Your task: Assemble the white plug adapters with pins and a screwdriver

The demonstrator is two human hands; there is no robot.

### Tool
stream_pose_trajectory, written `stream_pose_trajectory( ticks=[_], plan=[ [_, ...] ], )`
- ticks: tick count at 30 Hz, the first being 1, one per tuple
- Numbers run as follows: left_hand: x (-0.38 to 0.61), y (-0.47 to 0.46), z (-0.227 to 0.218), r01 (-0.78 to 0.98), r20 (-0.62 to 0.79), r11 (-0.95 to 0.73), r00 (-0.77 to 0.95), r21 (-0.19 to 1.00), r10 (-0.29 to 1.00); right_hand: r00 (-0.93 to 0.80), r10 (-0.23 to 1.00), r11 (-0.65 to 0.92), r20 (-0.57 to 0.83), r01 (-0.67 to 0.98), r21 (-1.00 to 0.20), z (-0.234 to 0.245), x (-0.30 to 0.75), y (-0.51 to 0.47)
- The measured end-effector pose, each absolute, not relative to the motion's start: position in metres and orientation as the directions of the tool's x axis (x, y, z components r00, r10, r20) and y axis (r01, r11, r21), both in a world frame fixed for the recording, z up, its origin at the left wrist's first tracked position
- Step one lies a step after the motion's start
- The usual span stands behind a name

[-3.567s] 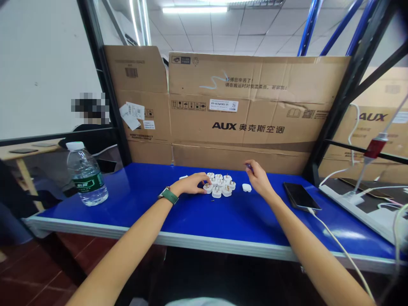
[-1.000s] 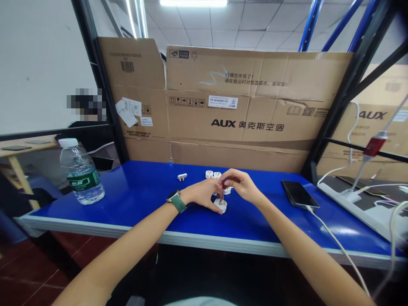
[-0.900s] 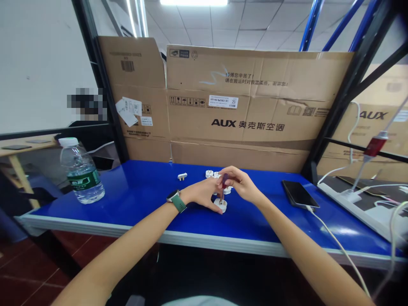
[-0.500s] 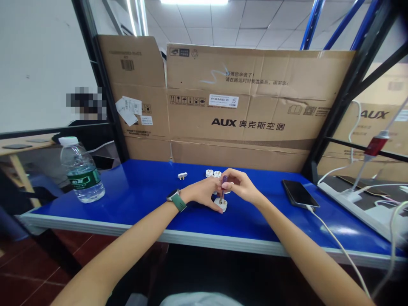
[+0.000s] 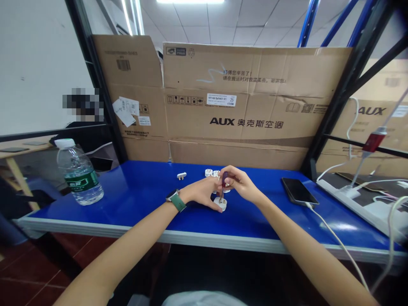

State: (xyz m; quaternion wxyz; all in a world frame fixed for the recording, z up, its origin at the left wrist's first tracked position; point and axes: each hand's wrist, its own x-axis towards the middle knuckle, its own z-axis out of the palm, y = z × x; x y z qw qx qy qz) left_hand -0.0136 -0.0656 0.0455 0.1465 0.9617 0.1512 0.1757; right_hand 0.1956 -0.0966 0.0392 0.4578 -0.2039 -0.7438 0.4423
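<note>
Two grips: left hand point(image 5: 204, 190) grasps white plug point(image 5: 223, 206), presumably against turning; right hand point(image 5: 239, 183) clasps screwdriver point(image 5: 225, 175) near-upright, tip down at it; more plugs point(image 5: 208, 173) beyond, twelve o'clock.

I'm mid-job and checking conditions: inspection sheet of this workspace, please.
Surface: blue tabletop, some glare at right.
Job's things: white plug beneath the screwdriver; more plugs behind the hands, partly hidden; lone plug to the left.
Clutter: water bottle at left, phone at right.
Hands: left hand has its thumb against the white plug; right hand grips the screwdriver.
Cables: white cable into the phone; others around the power strip.
Surroundings: cardboard behind; a person beyond, at left.
</note>
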Motion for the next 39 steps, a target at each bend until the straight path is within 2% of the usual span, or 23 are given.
stream_pose_trajectory(
  ticks=[7,15,26,39],
  plan=[
    [-0.0147,-0.0630,0.0430,0.254,0.282,-0.923,0.898,0.290,0.337,-0.513,0.695,0.522,0.504,-0.123,-0.844,0.0404,0.1945,-0.0968],
    [-0.0152,-0.0652,0.0442,0.253,0.277,-0.915,0.898,0.314,0.343,-0.514,0.694,0.535,0.504,-0.100,-0.839,0.0392,0.1968,-0.0956],
    [-0.0150,-0.0635,0.0434,0.257,0.298,-0.930,0.895,0.263,0.332,-0.509,0.676,0.551,0.533,-0.132,-0.824,0.0373,0.1954,-0.0953],
    [-0.0156,-0.0620,0.0415,0.262,0.282,-0.917,0.894,0.300,0.347,-0.502,0.670,0.577,0.547,-0.111,-0.809,0.0395,0.1924,-0.0994]
  ],
)
